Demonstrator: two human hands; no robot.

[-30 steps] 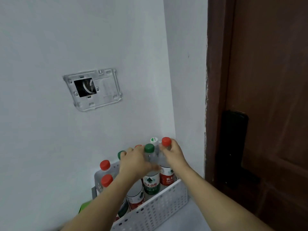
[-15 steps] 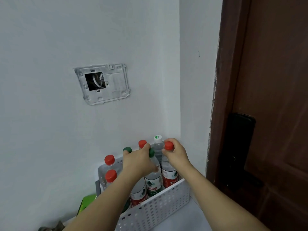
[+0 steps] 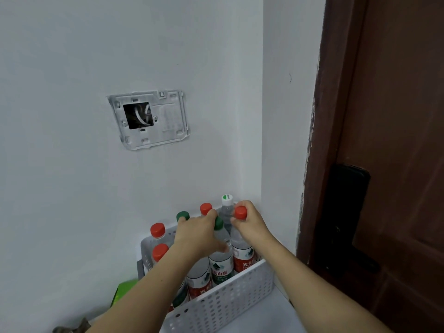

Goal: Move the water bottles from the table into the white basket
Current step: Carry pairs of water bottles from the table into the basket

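A white perforated basket (image 3: 230, 301) stands on the table in the corner, holding several upright water bottles with red, green and white caps. My left hand (image 3: 200, 234) is wrapped around the neck of a green-capped bottle (image 3: 221, 260) standing in the basket. My right hand (image 3: 249, 223) grips the top of a red-capped bottle (image 3: 242, 255) beside it, at the basket's right end. Behind them stands a white-capped bottle (image 3: 227, 207). Two red-capped bottles (image 3: 157, 233) stand at the basket's left end.
White walls close in behind and to the right of the basket. A brown door (image 3: 396, 164) with a black lock (image 3: 346, 212) is at the right. A green object (image 3: 123, 290) lies left of the basket. A wall plate (image 3: 149, 118) hangs above.
Both hands have lowered their bottles down into the basket; the caps now sit level with the other bottles. The camera view has shifted, moving the scene rightward.
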